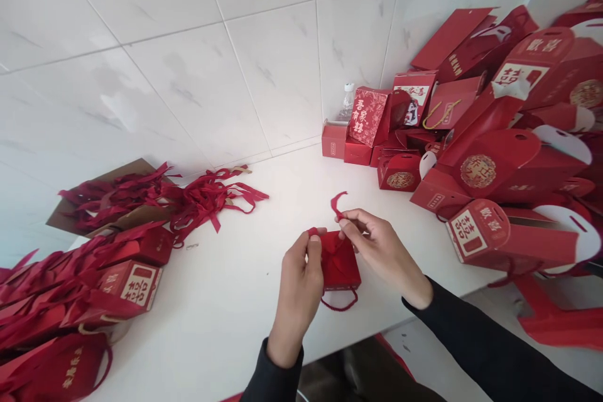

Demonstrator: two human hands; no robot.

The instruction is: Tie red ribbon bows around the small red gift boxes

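A small red gift box (343, 269) with a cord handle (340, 308) rests on the white table close to its front edge. My left hand (303, 276) is closed at the box's left side, thumb against fingers, with a bit of red ribbon showing at the fingertips. On the right, my right hand (374, 242) pinches the red ribbon (336, 204), whose loose end curls up past the fingertips. The ribbon runs across the top of the box between both hands. My fingers partly hide the box's upper edge.
Red gift boxes (478, 169) are heaped on the right, with a plastic bottle (347, 99) behind them. Loose red ribbons (207, 198) spill from a cardboard box (61, 217) at the left. Ribboned boxes (129, 289) stand in front of it. A tiled wall (273, 75) rises behind.
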